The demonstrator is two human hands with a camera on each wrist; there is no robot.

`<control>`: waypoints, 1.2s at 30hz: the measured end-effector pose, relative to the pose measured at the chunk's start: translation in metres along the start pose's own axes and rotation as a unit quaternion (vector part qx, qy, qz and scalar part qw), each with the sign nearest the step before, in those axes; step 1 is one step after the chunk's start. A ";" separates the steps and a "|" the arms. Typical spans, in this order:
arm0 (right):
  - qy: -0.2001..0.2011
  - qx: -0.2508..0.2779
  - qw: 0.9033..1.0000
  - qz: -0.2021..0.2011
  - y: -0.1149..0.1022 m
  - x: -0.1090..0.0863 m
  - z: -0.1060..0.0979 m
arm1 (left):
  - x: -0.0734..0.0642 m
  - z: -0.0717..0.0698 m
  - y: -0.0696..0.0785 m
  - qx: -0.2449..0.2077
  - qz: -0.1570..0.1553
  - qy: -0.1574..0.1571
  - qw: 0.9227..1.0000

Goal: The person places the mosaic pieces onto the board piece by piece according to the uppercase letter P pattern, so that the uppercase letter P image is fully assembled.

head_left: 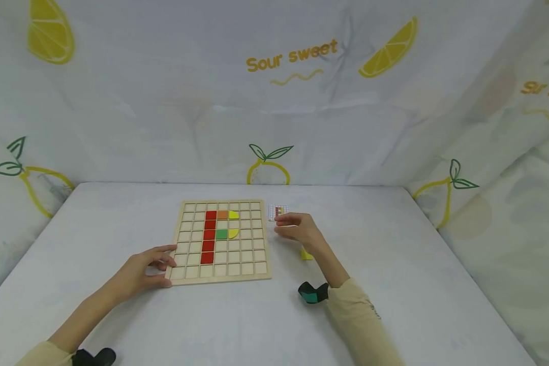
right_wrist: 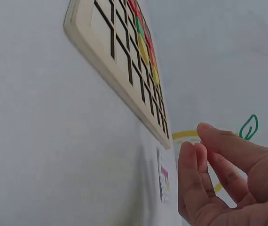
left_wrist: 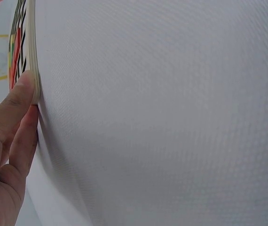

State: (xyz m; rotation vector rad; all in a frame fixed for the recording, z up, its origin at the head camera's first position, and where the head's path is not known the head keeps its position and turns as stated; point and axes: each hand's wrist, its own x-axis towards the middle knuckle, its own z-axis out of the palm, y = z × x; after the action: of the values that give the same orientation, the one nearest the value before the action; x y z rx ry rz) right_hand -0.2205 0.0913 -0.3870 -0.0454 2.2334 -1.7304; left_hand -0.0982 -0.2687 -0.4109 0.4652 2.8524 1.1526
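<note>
A wooden grid board (head_left: pixel 224 278) lies flat on the white table. Several red squares (head_left: pixel 209 235) form a column on it, with an orange square (head_left: pixel 222 215), a green square (head_left: pixel 221 234) and two yellow round-edged pieces (head_left: pixel 233 233) to their right. My left hand (head_left: pixel 142 269) holds the board at its near left corner, thumb and fingers against the edges. Over the small printed pattern card (head_left: pixel 281 209) beside the board hovers my right hand (head_left: pixel 302 231). Its fingers are loosely bent, and no piece shows between thumb and fingertips in the right wrist view.
A yellow piece (head_left: pixel 306 254) lies on the table by the right wrist, partly covered by it. Black bands (head_left: pixel 313 293) are worn on both wrists. Behind the table hangs a white cloth (head_left: pixel 164 101) printed with lemons.
</note>
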 end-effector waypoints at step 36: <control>-0.147 -0.210 0.961 -0.100 0.041 -0.026 -0.091 | -0.002 0.000 -0.003 0.004 0.031 0.004 0.999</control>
State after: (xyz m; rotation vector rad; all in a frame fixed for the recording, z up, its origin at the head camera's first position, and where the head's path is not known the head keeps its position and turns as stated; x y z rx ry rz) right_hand -0.2132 0.1931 -0.4002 -0.6000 2.3810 -1.2023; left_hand -0.0972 -0.2712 -0.4137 0.5561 2.8692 1.1551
